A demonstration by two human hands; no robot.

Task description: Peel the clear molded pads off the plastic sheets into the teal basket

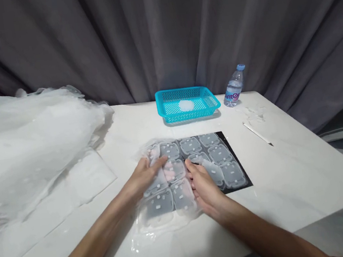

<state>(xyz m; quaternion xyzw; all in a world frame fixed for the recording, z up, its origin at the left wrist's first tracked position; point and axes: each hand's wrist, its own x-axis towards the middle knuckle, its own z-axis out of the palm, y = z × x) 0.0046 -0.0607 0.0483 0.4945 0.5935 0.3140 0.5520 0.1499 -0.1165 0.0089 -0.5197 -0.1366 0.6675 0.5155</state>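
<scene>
Nearest you, the loose edge of the translucent sheet point(160, 219) spreads on the white table point(293, 179), a little left of the middle. Its rounded squares, dotted with small white spots, run on to the right over a black mat point(222, 138), whose dark margin shows along the right side. Your left hand point(144, 177) has the left part of the sheet pinched, thumb on top and fingers underneath, showing pink through it. Your right hand point(206, 189) is curled over the middle of the sheet, thumb and fingers drawn together on a dark slim thing; only short bits of it show, and you cannot tell from here whether those fingers also grip the sheet. To the left lies a big heap of milky film point(29, 140). Right of the mat, a thin white tool point(257, 133) points its dark tip toward the near side, with clear scraps point(255, 113) beyond it. Farther off stands a turquoise basket point(189, 116) holding a whitish piece point(186, 105), a water bottle point(233, 91) upright to its right. Farthest hangs a grey curtain point(158, 32).
</scene>
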